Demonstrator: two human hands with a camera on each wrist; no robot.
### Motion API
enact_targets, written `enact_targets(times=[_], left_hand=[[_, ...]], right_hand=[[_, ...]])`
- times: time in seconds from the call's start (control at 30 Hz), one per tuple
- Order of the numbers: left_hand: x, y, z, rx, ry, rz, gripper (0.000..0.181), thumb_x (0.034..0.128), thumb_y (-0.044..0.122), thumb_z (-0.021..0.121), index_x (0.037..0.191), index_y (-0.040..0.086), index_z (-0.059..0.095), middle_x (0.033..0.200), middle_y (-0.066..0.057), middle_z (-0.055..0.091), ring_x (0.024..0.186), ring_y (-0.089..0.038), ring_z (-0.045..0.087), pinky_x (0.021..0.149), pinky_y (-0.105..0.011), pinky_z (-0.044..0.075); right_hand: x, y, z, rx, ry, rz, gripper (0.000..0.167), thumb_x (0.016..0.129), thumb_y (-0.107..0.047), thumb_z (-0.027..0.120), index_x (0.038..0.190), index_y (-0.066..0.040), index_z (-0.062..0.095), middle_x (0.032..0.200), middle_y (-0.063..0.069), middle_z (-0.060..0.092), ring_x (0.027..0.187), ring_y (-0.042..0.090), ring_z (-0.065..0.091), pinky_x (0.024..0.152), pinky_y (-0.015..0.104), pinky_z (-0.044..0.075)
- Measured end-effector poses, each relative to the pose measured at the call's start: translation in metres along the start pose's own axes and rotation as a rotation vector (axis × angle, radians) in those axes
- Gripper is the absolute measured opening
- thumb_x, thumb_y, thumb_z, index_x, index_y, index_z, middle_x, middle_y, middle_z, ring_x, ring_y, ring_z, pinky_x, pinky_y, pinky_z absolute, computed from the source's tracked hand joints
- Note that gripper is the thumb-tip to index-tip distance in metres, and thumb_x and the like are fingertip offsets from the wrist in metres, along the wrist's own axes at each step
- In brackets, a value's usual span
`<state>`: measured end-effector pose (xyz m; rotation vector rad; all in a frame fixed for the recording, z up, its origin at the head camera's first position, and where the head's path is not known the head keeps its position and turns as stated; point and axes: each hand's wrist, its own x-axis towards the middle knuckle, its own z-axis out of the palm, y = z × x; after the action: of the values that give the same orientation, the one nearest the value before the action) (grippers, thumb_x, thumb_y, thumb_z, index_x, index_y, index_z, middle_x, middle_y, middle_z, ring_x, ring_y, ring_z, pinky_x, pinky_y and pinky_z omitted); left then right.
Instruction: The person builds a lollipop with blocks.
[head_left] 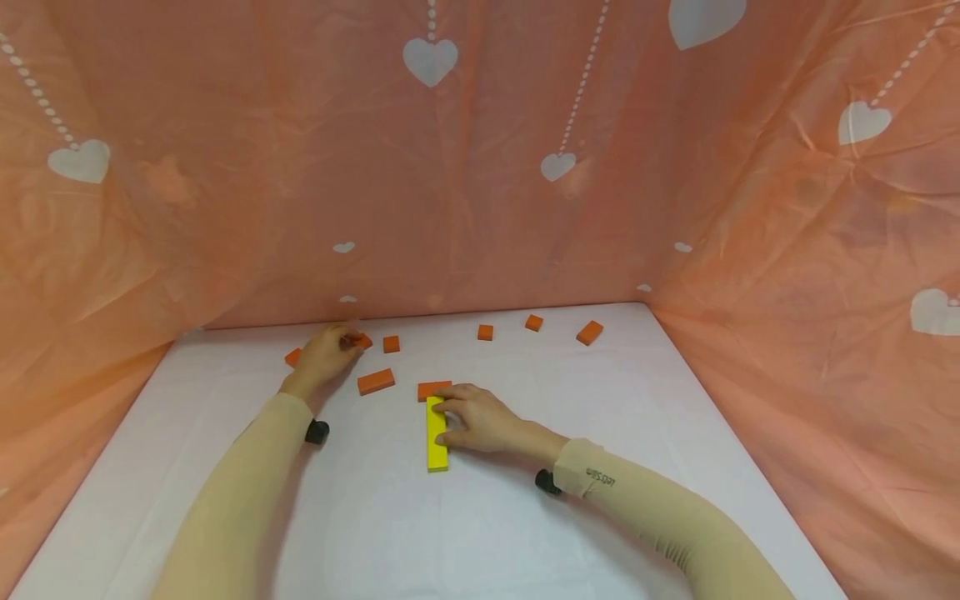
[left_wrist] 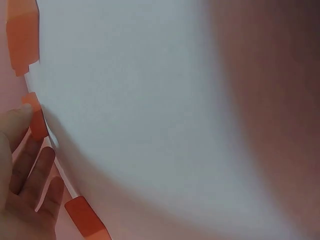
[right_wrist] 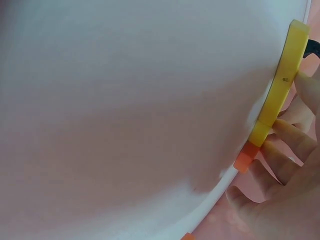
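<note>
At the back left, my left hand (head_left: 322, 360) pinches a small orange block (head_left: 363, 341) between thumb and fingers. The left wrist view shows the thumb on this orange block (left_wrist: 35, 117), with the other fingers spread below. My right hand (head_left: 483, 421) rests its thumb and fingertips along the right side of a long yellow strip of block (head_left: 437, 454). A seam crosses the yellow strip (right_wrist: 282, 75) near its far end in the right wrist view. An orange block (head_left: 431, 390) lies across that far end, touching or nearly touching it.
A flat orange block (head_left: 376, 382) lies between the hands. Orange blocks at the back include a small one (head_left: 392, 344), two farther right (head_left: 486, 332) (head_left: 533, 322) and a longer one (head_left: 589, 332). Another orange block (head_left: 293, 357) is partly behind the left hand. A pink curtain (head_left: 465, 208) borders the white table (head_left: 375, 533).
</note>
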<state>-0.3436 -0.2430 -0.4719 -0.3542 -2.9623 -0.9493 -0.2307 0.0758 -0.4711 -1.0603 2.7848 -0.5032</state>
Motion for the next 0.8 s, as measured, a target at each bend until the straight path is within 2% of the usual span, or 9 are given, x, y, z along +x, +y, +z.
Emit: enact_targets(times=[0.33, 0.57, 0.8], left_hand=[[-0.002, 0.001, -0.001, -0.063, 0.026, 0.019, 0.034, 0.1016, 0.009, 0.063, 0.130, -0.010, 0.063, 0.132, -0.031, 0.058, 0.119, -0.046, 0.055, 0.107, -0.058, 0.047], [-0.006, 0.006, -0.004, -0.128, 0.029, 0.045, 0.035, 0.1040, 0.014, 0.063, 0.134, -0.005, 0.064, 0.135, -0.026, 0.060, 0.122, -0.043, 0.059, 0.105, -0.055, 0.050], [-0.012, 0.016, -0.006, -0.165, 0.021, 0.099, 0.036, 0.1032, 0.013, 0.063, 0.136, -0.002, 0.063, 0.134, -0.024, 0.059, 0.124, -0.046, 0.057, 0.105, -0.059, 0.050]], right_hand=[[0.001, 0.000, 0.002, -0.021, -0.002, 0.010, 0.053, 0.097, -0.041, 0.074, 0.141, -0.013, 0.066, 0.157, 0.004, 0.051, 0.146, 0.026, 0.045, 0.121, 0.043, 0.036], [0.001, -0.001, 0.001, -0.015, -0.003, 0.015, 0.053, 0.098, -0.041, 0.073, 0.142, -0.013, 0.065, 0.157, 0.004, 0.050, 0.146, 0.026, 0.044, 0.122, 0.043, 0.035], [0.001, -0.001, 0.001, -0.021, -0.009, 0.023, 0.054, 0.097, -0.042, 0.073, 0.142, -0.014, 0.065, 0.157, 0.004, 0.051, 0.146, 0.026, 0.045, 0.122, 0.043, 0.036]])
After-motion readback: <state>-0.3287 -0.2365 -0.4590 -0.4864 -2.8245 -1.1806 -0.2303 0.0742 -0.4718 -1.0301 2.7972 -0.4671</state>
